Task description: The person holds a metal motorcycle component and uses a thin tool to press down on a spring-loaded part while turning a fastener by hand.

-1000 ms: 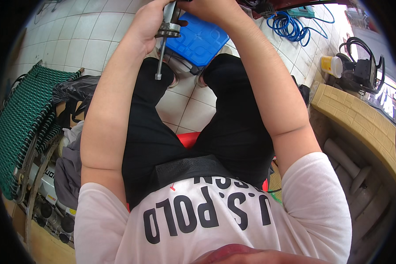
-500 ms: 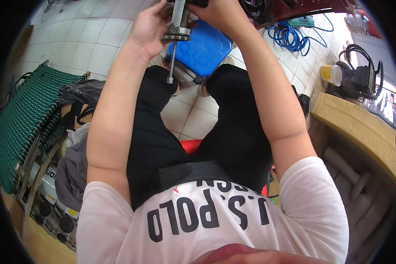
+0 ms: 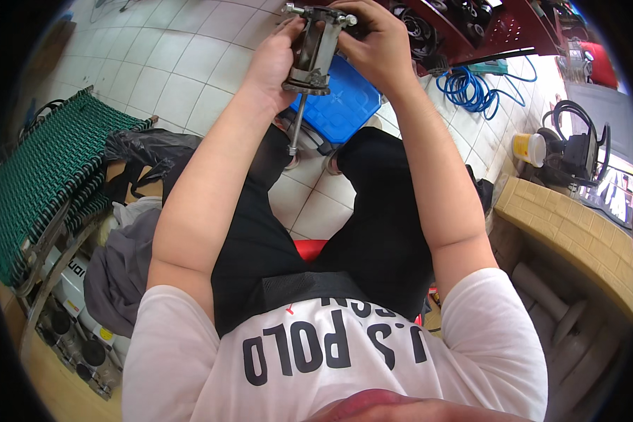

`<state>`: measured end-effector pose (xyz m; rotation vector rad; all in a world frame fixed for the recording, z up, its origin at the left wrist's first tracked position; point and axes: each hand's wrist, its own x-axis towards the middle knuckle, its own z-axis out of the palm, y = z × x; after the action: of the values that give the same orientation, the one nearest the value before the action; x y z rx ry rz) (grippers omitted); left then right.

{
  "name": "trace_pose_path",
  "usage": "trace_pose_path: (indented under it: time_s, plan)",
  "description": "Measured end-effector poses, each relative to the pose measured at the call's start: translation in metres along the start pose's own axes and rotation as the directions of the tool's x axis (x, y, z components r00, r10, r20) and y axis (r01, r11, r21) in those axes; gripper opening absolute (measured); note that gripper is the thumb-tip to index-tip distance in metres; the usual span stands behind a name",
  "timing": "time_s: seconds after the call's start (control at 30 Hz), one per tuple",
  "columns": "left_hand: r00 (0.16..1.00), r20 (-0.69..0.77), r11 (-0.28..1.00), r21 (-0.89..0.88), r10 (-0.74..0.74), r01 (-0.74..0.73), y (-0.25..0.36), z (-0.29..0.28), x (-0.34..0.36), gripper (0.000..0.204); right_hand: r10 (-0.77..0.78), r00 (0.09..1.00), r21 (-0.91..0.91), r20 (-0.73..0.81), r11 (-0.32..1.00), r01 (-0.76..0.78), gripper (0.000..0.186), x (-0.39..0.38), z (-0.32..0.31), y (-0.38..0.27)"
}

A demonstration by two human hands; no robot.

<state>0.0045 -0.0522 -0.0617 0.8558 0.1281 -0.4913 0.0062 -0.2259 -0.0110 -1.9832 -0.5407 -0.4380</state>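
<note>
A grey metal frame tool with bolts at its far end is held between both hands at the top of the view. A long rod with a nut at its end hangs from it toward my knees. My left hand wraps round the tool's left side, fingers partly hidden behind it. My right hand grips the right side near the upper end. Below them a blue plastic box lid sits between my feet.
At left are a green woven folding seat and grey cloth. At right are a coiled blue hose, a white tub, black equipment and a beige tiled ledge. A dark red rack stands ahead.
The tool has tilted and shifted right, so its bolted upper end and open frame now show. Both hands moved with it. The surroundings sit lower in the picture.
</note>
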Motion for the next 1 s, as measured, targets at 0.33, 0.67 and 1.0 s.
trace_pose_path:
  time_s: [0.33,0.67,1.0]
  plan:
    - [0.995,-0.072,0.997,-0.029,0.065,-0.067,0.009,0.017,-0.014,0.029,-0.112,0.994,-0.107,-0.007,0.988,0.111,0.033,-0.002,0.003,-0.003]
    - [0.995,-0.063,0.984,-0.161,0.071,-0.08,-0.004,0.013,-0.011,0.028,-0.008,1.0,-0.231,0.002,0.973,0.008,0.027,-0.01,0.01,0.003]
    - [0.977,-0.207,0.982,-0.19,-0.056,0.016,-0.011,0.017,-0.01,0.026,0.081,0.985,-0.147,0.152,0.987,-0.059,0.026,-0.01,0.012,0.006]
